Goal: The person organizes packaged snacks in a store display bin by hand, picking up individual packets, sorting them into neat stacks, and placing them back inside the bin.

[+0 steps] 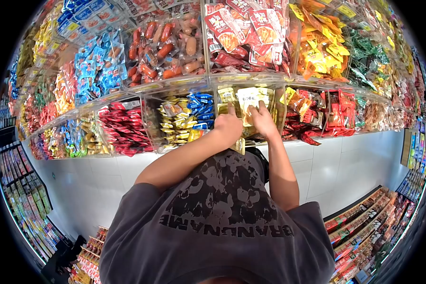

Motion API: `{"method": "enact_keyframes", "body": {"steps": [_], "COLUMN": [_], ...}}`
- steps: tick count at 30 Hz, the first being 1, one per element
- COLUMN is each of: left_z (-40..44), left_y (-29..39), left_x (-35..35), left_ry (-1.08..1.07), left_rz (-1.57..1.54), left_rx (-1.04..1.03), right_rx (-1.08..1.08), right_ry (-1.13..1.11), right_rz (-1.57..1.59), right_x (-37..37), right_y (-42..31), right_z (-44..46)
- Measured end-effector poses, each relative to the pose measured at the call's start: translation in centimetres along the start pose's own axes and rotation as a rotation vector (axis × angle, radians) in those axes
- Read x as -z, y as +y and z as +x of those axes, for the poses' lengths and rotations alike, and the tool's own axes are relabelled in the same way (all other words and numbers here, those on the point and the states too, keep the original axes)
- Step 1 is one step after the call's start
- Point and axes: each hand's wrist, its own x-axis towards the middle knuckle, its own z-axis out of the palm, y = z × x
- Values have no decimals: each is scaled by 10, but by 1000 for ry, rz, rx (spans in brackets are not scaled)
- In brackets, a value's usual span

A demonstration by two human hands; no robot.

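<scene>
In the head view, my left hand (pixel 229 127) is over the front of a clear bin of pale yellow and gold snack packets. Its index finger points forward, the other fingers curl in, and a gold snack packet (pixel 239 146) sticks out below it; the grip itself is partly hidden. My right hand (pixel 264 121) is beside it in the same bin. Its thumb and finger press on a pale yellow snack packet (pixel 249 97) that faces up. Another pale packet (pixel 226 95) lies just left of that one.
To the left stands a bin of blue and yellow packets (pixel 199 108); to the right are red packets (pixel 298 106). Clear dividers (pixel 213 111) separate the bins. Higher up lie sausages (pixel 165 49) and red-and-white pouches (pixel 265 31). Behind me are pale floor tiles (pixel 326 165) and other shelves (pixel 364 222).
</scene>
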Motion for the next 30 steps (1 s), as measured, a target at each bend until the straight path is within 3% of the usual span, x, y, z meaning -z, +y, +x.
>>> {"method": "enact_keyframes", "body": {"steps": [2, 4, 6, 10, 13, 16, 18, 22, 30], "left_z": [7, 14, 19, 22, 20, 18, 11, 1, -6], "left_y": [-1, -3, -3, -6, -7, -1, 4, 13, 19], "left_x": [3, 2, 0, 12, 17, 5, -3, -11, -21], "left_ry": [-59, -120, -117, -184, -218, -233, -81, 2, 26], "left_rz": [-17, -34, -93, -84, -124, -149, -67, -71, -48], "left_rx": [11, 21, 45, 16, -37, 11, 60, 78, 99], "right_rx": [244, 250, 480, 482, 480, 445, 419, 411, 440], "right_ry": [122, 70, 213, 197, 175, 153, 108, 80, 86], "right_rz": [125, 238, 342, 370, 198, 298, 302, 421, 427], "right_x": [-1, -2, -7, -4, 0, -3, -2, -8, -18], "right_y": [-22, -19, -16, -22, -29, -34, -36, -33, -30], "right_z": [-15, -7, -1, 2, 4, 5, 5, 7, 10]}}
